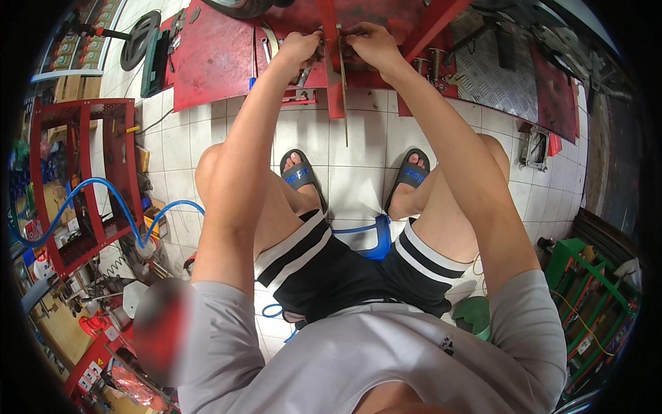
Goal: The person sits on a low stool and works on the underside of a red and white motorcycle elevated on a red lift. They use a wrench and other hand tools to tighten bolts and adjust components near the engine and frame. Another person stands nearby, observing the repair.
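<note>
At the far side, over the edge of a red workbench (214, 62), both my hands work close together on either side of a red upright post (329, 48). My left hand (299, 51) has its fingers curled beside the post, around something dark that I cannot make out. My right hand (372, 47) has bent fingers pressed together at the post's right side; what they grip is hidden. A long thin brownish strip (345, 90) runs from between my fingertips down past the bench edge. Left of my left hand, a wrench (266, 51) lies on the bench.
A diamond-plate metal surface (493, 79) and a slanted red bar (434, 27) stand right of my hands. A tyre (238, 5) shows at the top. Red shelving (83, 172), a blue hose (124, 200) and a green rack (589, 297) flank me. A blue stool (376, 238) sits between my legs.
</note>
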A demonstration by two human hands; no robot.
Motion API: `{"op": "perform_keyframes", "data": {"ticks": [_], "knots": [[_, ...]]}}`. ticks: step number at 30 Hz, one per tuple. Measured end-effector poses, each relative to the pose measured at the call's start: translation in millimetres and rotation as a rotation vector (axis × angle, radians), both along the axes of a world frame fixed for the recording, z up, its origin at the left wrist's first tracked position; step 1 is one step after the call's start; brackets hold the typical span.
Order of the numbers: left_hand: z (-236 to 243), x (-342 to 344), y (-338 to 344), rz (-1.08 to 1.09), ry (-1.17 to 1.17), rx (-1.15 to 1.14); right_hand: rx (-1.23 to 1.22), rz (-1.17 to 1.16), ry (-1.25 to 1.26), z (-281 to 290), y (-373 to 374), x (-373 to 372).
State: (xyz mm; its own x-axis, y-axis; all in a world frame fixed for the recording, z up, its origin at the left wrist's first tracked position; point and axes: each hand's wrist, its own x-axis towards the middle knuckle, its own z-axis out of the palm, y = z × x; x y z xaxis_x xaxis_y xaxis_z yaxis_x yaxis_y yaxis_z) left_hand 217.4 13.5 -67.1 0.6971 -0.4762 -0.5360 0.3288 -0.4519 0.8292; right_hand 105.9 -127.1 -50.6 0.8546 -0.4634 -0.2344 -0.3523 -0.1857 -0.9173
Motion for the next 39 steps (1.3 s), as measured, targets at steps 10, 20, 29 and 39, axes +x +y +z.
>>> {"op": "perform_keyframes", "data": {"ticks": [10, 20, 29, 39], "knots": [[6, -1, 8, -0.088, 0.065, -0.226, 0.036, -0.025, -0.039, -9, -12, -3], [-2, 15, 15, -0.055, -0.345, 0.277, 0.358, 0.178, 0.194, 30, -2, -14], [51, -62, 7, -0.824, -0.587, 0.172, 0.859, 0.246, 0.367, 22, 5, -41], [64, -56, 12, -0.736, -0.534, 0.39, 0.548, 0.073, 0.571, -49, -45, -110]]}}
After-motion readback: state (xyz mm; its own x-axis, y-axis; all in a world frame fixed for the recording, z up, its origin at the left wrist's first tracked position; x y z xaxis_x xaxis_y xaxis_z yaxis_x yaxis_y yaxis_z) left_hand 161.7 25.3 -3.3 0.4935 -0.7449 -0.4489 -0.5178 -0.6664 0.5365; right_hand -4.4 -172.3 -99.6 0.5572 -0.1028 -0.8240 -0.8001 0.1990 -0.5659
